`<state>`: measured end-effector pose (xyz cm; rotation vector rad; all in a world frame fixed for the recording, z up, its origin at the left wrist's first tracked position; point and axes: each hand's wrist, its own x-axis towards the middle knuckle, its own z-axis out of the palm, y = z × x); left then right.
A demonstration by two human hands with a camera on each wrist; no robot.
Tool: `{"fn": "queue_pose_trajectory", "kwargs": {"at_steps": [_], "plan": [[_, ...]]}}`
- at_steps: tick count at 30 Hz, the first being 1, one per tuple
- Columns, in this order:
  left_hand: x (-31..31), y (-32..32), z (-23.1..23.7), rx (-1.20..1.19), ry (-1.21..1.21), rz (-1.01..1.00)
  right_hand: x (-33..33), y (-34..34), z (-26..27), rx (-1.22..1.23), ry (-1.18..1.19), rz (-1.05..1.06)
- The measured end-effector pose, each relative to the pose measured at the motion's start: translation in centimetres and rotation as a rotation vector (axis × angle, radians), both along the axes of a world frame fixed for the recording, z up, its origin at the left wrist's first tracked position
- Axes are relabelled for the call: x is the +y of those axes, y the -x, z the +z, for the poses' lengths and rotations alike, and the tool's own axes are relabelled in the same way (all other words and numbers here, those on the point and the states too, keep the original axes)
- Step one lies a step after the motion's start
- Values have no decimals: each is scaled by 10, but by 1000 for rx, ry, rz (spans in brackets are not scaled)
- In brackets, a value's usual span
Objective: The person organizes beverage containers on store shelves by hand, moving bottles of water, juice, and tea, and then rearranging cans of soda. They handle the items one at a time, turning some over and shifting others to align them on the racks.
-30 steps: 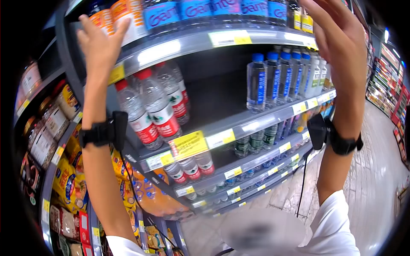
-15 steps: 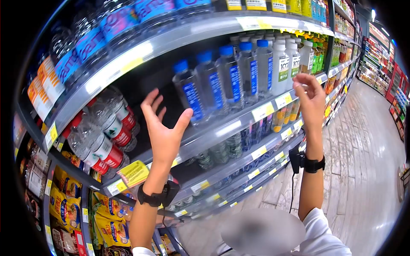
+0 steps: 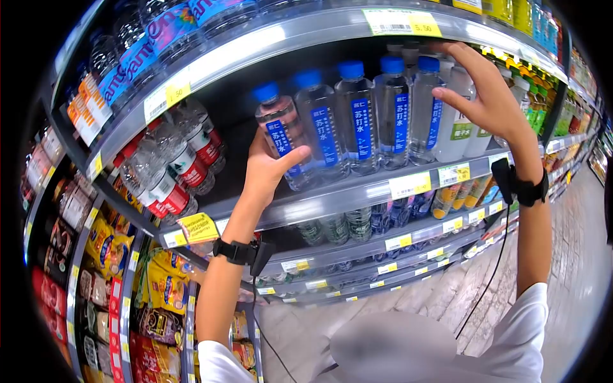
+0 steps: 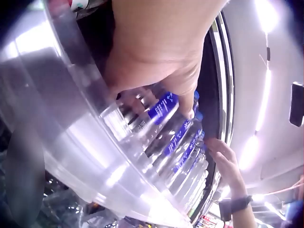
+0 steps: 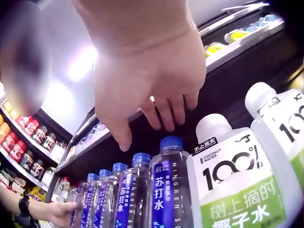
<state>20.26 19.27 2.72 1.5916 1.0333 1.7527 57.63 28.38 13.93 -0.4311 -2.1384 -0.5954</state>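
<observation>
Left hand (image 3: 267, 171) grips the leftmost blue-capped, blue-labelled clear plastic bottle (image 3: 279, 133) on the grey metal shelf (image 3: 345, 205), probably weighty, slick, slightly squeezable, best clasped mid-body; right hand (image 3: 488, 102) hovers, fingers loose

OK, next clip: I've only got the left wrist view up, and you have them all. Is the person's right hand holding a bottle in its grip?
Observer: No. The right wrist view shows the right hand open, with no bottle in it.

Operator: And how many blue-capped bottles are in the front row? They overlap too much from here.

Observer: The head view shows five blue-capped bottles side by side.

Operator: What are the pale bottles past them? I can't read their labels.

Observer: The right wrist view shows the nearest white-capped bottle is labelled "coconut water".
</observation>
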Motion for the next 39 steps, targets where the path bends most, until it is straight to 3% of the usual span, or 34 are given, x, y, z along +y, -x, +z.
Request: {"fn": "queue_pose_trajectory", "kwargs": {"at_steps": [3, 5, 7, 10, 11, 13, 14, 21, 26, 30, 35, 36, 37, 39], "plan": [[7, 12, 13, 39, -63, -38, 21, 9, 9, -89, -95, 5], [10, 14, 37, 88, -53, 20, 32, 14, 14, -174, 90, -115], [16, 12, 64, 133, -148, 114, 38, 22, 21, -159, 71, -51], [19, 4, 101, 592, -257, 342, 44, 28, 28, -200, 337, -177], [17, 2, 106, 590, -256, 343, 44, 32, 30, -202, 337, -177], [7, -14, 127, 917, -178, 403, 44, 39, 33, -190, 446, -200], [16, -9, 128, 1041, -260, 451, 44, 42, 36, -192, 445, -197], [7, -38, 151, 1356, 23, 525, 44, 57, 36, -218, 478, -95], [12, -35, 142, 1392, -36, 617, 45, 63, 37, -277, 515, -35], [27, -27, 133, 1410, -144, 643, 52, 64, 33, -273, 471, -165], [39, -11, 134, 1433, -151, 653, 30, 73, 45, -333, 533, -172], [43, -5, 129, 1408, -243, 700, 10, 70, 50, -349, 585, -120], [31, -22, 134, 1410, -239, 689, 10, 70, 47, -308, 574, -123], [6, -48, 147, 1338, 75, 648, 23, 79, 43, -273, 550, -180]]}}
